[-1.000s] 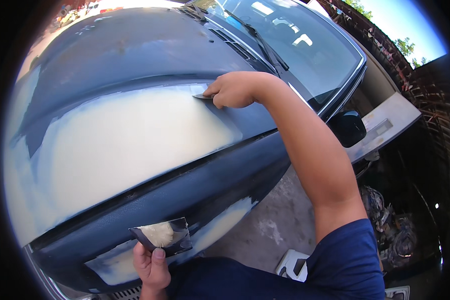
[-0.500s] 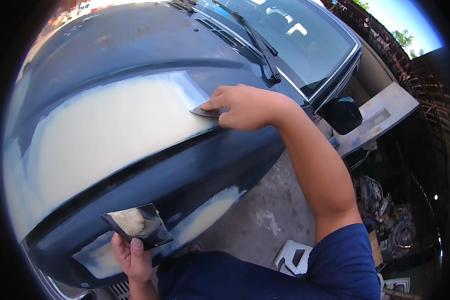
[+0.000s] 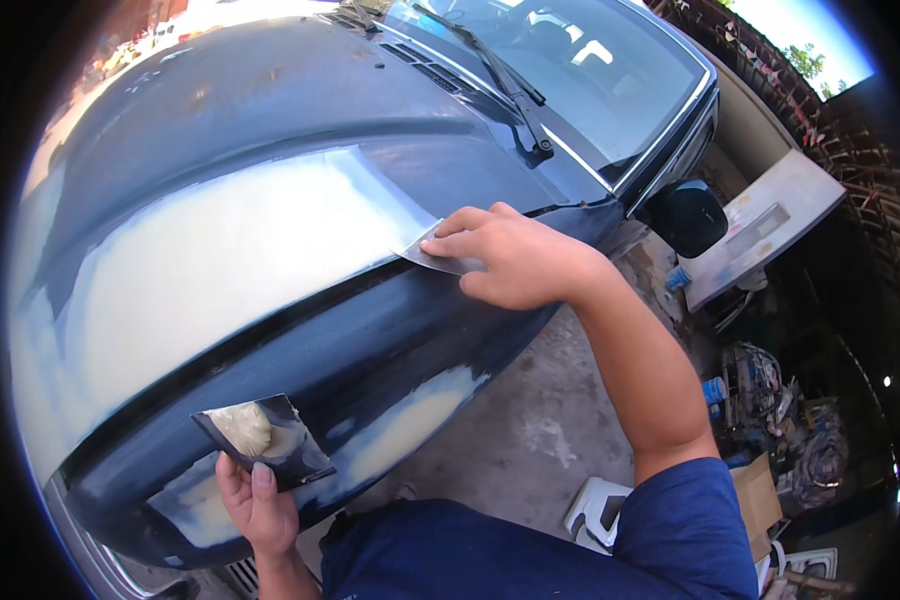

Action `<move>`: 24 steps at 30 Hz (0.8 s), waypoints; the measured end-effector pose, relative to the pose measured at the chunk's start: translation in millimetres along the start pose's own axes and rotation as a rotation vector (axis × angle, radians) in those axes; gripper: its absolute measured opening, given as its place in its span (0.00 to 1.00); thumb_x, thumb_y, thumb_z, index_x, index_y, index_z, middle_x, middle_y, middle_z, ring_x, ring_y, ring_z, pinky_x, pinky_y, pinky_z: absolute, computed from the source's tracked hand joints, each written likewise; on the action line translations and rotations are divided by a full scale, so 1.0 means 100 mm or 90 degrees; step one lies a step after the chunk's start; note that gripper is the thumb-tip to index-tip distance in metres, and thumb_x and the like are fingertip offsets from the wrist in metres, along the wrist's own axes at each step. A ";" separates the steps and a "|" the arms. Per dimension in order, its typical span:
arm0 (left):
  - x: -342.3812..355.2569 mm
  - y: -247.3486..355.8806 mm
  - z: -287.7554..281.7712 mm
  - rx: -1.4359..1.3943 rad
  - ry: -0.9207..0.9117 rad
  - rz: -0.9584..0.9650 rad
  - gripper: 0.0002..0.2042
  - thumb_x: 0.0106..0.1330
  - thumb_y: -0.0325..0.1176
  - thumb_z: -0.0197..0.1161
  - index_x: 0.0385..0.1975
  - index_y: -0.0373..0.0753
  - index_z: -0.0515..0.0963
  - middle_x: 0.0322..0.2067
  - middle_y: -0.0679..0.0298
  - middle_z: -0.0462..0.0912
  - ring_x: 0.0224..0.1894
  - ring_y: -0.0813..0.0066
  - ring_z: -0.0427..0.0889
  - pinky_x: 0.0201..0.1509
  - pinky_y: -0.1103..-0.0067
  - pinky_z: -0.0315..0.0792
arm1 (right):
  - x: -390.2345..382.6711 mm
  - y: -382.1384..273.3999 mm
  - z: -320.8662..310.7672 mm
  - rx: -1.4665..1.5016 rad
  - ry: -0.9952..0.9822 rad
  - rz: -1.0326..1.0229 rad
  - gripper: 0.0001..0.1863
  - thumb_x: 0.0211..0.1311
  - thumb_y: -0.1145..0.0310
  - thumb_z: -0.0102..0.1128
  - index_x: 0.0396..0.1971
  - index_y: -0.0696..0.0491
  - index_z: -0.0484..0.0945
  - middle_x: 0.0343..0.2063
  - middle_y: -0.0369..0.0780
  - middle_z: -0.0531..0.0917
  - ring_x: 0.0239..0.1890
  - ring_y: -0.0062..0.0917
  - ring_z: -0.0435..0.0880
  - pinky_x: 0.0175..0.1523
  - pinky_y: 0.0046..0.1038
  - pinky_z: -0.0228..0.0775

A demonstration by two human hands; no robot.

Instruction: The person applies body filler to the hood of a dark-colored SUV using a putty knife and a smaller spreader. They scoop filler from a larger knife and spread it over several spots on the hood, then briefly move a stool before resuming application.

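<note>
My right hand point(image 3: 520, 258) grips a thin, flat putty spreader point(image 3: 432, 256), its blade at the near edge of the dark car hood point(image 3: 300, 95). A broad, smooth cream filler patch point(image 3: 220, 250) covers much of the hood's near side and ends just left of the blade. Lower down, my left hand point(image 3: 260, 508) pinches a dark square board point(image 3: 308, 458) between thumb and fingers. On that board sits a mound of cream putty point(image 3: 242, 428). The board is held over the dark fender point(image 3: 410, 325), whose side carries another filler patch point(image 3: 415, 425).
Beyond the hood are a wiper point(image 3: 500, 80) and windshield point(image 3: 610, 110). A side mirror point(image 3: 685, 222) juts out at right, near a pale panel point(image 3: 760, 225). On the concrete floor point(image 3: 530, 410) stands a white plastic stool point(image 3: 597, 512); a cardboard box point(image 3: 757, 500) and clutter lie further right.
My right hand and the spreader have moved down and right, from the patch's right end to the hood's near edge. The left hand still holds the board, slightly shifted left and up.
</note>
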State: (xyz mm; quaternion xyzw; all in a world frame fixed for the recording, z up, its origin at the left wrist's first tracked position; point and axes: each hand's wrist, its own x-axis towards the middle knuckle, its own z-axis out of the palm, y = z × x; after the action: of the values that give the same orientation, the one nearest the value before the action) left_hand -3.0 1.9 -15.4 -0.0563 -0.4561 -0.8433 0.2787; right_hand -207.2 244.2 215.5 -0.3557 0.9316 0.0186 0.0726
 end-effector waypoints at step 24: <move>0.48 0.55 0.85 -0.248 0.036 0.059 0.22 0.68 0.24 0.48 0.62 0.37 0.56 0.56 0.57 0.69 0.57 0.68 0.71 0.62 0.70 0.67 | -0.01 -0.18 0.18 0.043 0.273 -0.059 0.28 0.55 0.68 0.56 0.60 0.44 0.70 0.61 0.38 0.66 0.59 0.41 0.64 0.63 0.39 0.57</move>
State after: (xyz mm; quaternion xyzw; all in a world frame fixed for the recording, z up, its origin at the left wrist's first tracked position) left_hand -28.0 26.4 90.4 -0.1062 -0.2733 -0.9031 0.3139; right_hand -192.1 232.7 197.9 -0.3912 0.9085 -0.0922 -0.1146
